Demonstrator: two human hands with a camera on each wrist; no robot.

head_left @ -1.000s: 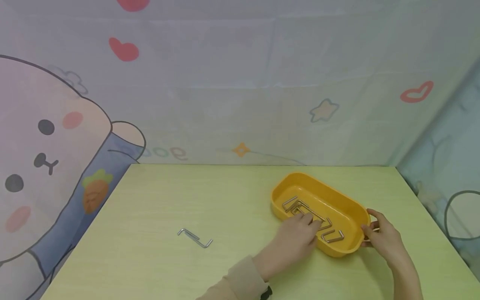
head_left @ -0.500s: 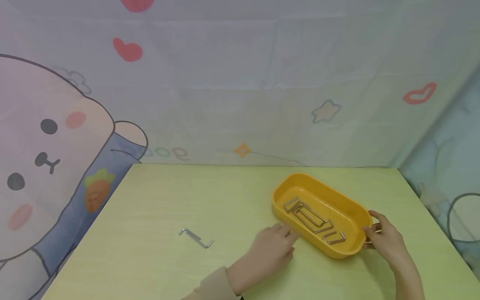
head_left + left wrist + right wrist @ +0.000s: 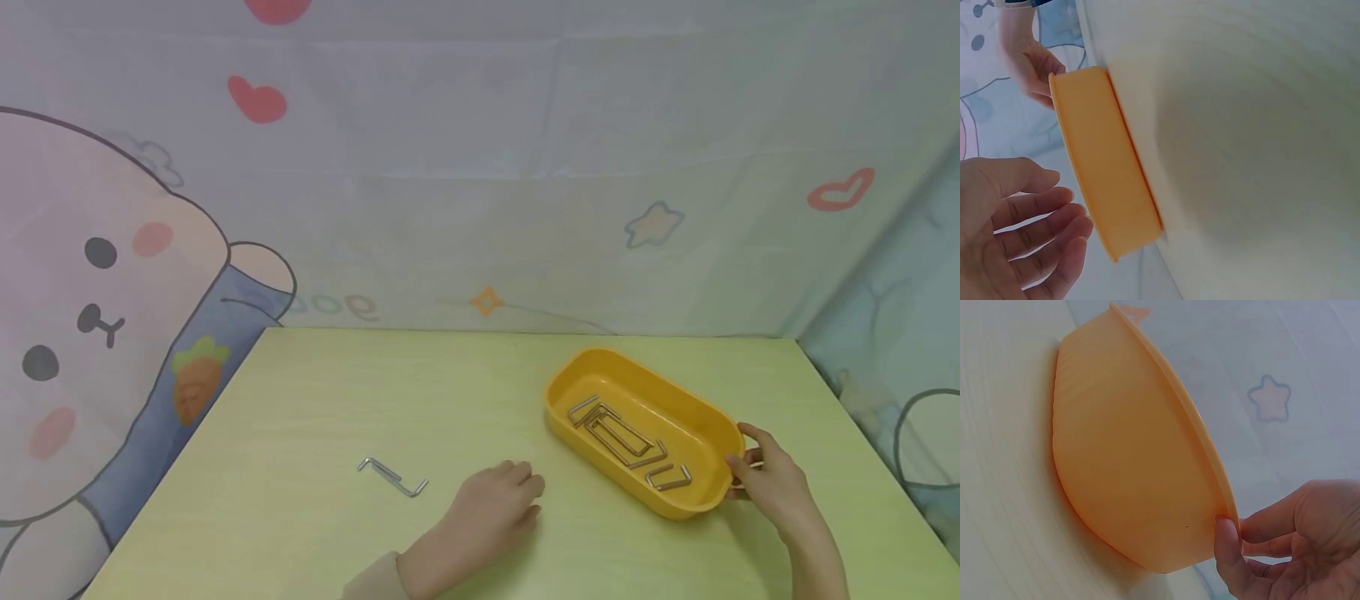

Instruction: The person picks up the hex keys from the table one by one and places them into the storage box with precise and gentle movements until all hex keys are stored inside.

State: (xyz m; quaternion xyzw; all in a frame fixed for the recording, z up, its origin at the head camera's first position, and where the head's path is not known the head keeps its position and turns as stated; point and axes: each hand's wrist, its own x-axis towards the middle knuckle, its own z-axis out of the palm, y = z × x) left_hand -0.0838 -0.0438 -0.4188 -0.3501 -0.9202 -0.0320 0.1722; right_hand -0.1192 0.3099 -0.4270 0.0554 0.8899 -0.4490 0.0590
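A yellow oblong tray [image 3: 667,410] stands on the table at the right of the head view, with several metal hex keys [image 3: 609,444] lying in it. My right hand [image 3: 776,483] pinches its right end; in the right wrist view the thumb [image 3: 1227,540] lies on the outer wall and the fingers come over the rim. My left hand [image 3: 491,510] is over the table left of the tray, apart from it, fingers loosely bent with nothing in them, as the left wrist view also shows. Left of that hand, two more hex keys [image 3: 387,473] lie on the tabletop, close together.
A pale yellow-green table [image 3: 300,400] spans the front. Behind it hangs a light printed cloth [image 3: 420,225] with hearts and a star, and a cartoon bear at left. Another printed cloth [image 3: 915,300] borders the right side.
My left hand has come out of the tray and moved left and toward me over the table. My right hand keeps its hold on the tray; the hex keys look the same.
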